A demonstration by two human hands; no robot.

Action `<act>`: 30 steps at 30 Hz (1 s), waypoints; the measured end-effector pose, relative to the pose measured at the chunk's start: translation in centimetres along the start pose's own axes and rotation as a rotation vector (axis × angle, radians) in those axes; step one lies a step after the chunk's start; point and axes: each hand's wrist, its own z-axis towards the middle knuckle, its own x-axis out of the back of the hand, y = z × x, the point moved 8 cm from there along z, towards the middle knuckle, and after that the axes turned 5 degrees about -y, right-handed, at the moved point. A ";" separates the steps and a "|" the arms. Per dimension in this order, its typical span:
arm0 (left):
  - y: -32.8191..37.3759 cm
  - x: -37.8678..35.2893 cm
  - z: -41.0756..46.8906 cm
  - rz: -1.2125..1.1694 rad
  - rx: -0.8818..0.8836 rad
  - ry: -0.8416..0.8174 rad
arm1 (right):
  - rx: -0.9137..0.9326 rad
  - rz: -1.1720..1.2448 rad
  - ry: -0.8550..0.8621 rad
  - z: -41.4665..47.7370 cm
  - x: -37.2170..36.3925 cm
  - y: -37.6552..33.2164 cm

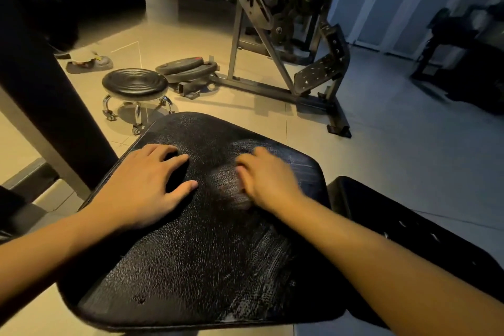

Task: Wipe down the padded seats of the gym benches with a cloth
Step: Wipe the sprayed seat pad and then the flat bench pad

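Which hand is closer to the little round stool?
Left. The left hand lies flat on the seat pad's left side, the stool just beyond it. The right hand grips a dark cloth on the pad's right half, farther away.

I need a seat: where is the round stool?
The stool stands on the floor left of centre in the head view, beyond the bench seat, beside the weight plates.

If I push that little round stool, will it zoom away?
Probably yes: the round stool stands on small caster wheels on a smooth tiled floor. It sits low and wide, so it likely rolls rather than tips.
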 end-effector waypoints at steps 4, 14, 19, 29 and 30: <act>0.0 -0.1 0.0 0.018 0.003 0.006 | -0.411 -0.128 0.055 -1.6 1.1 13.0; -0.4 -0.2 0.1 -0.011 -0.006 0.013 | 0.205 0.072 0.012 -5.0 0.5 -3.8; -0.1 -0.1 0.1 -0.008 -0.016 0.029 | -0.399 -0.084 0.106 -2.6 1.5 12.9; 0.0 0.1 0.0 -0.001 -0.018 0.047 | 0.215 0.036 0.045 -5.7 0.6 -4.0; 0.1 0.2 0.0 -0.001 -0.025 0.049 | 0.127 0.010 0.052 -4.8 0.6 -1.5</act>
